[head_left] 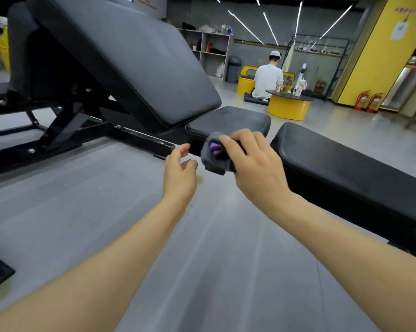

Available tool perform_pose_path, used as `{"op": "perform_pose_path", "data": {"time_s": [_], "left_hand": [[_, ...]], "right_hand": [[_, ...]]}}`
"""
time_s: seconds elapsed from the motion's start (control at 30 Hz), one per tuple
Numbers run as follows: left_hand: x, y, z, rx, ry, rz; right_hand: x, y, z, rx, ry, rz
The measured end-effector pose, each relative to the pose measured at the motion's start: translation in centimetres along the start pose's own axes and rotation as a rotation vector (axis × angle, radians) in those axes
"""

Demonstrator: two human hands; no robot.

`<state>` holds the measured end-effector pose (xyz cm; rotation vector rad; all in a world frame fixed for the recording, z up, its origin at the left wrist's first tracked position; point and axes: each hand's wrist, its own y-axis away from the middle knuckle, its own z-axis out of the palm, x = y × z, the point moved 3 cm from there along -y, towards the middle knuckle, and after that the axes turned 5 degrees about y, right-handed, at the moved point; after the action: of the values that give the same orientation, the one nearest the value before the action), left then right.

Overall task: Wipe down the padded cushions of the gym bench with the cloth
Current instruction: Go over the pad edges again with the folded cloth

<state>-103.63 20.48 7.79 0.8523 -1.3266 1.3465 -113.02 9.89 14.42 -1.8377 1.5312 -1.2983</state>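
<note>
Item: right hand (255, 161). Fingers curled around a bunched cloth (214, 154), gripping it in front of the near edge of the seat cushion (228, 122). Whether the cloth touches the pad cannot be told from here.

Item: cloth. Grey, crumpled, with a purple patch showing in its folds. Held in the right hand, low against the front of the seat cushion.

Item: left hand (180, 171). Holds nothing; fingers loosely bent, thumb and forefinger slightly apart. It hovers just beside the cloth, to its left, above the floor (82, 212).

Item: gym bench, black padded. Back cushion (120, 56) raised at a steep tilt, its lower end next to the seat cushion. Black steel frame (65, 130) beneath, resting on the floor.

Item: second bench pad (346, 168), black, lying flat, just to the right of the seat cushion with a narrow gap between them.

Item: floor, grey, smooth, with a small yellowish mark near the left hand.

Item: background. A person in a white shirt (268, 80) sits with back turned at a low round yellow counter (289, 105) carrying small items. Open shelving (209, 47) stands against the far wall. Two red fire extinguishers (367, 101) stand at the foot of a yellow pillar (379, 44). Strip lights run across the ceiling.
</note>
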Motion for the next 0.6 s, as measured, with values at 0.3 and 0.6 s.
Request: {"op": "perform_pose_path", "data": {"time_s": [0.3, 0.6], "left_hand": [[0.0, 0.3, 0.0, -0.023, -0.068, 0.0], [-0.2, -0.4, -0.3, -0.013, -0.032, 0.017]], "right_hand": [[2.2, 4.3, 0.0, -0.132, 0.021, 0.11], [-1.9, -2.5, 2.4, -0.16, -0.005, 0.054]]}}
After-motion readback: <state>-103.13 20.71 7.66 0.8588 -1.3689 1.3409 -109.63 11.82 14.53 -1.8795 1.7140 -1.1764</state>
